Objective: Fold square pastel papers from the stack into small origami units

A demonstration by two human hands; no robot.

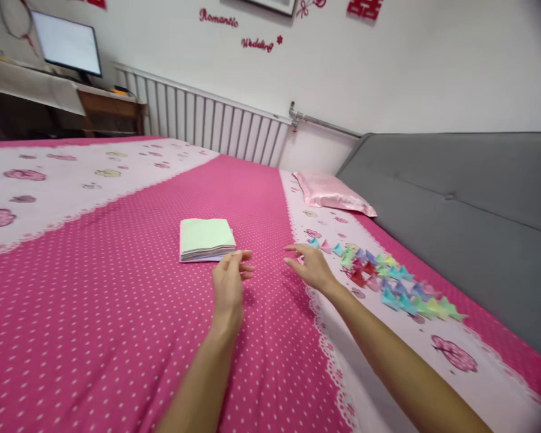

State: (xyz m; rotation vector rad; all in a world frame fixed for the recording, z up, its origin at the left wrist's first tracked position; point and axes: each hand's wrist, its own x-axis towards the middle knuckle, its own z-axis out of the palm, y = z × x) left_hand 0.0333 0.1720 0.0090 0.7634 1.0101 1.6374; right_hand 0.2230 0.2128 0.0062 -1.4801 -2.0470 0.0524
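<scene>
A stack of square coloured paper (206, 234), pale green on top, lies on the pink dotted bedspread (130, 307). Just at its lower right corner is my left hand (229, 282), fingers loosely stretched to the right with nothing in them. My right hand (314, 266) hovers across from it, thumb and fingers apart, also holding nothing. Beyond the right hand, several small folded paper boats (401, 288) stand in rows on the white printed band, in blue, green, pink, red and yellow. The nearest ones are partly hidden behind the right hand.
A pink satin pillow (331, 193) lies at the far right against the grey padded headboard (460, 198). A white radiator (207, 114) runs along the back wall. At far left a monitor (67, 43) stands on a wooden desk (110, 107).
</scene>
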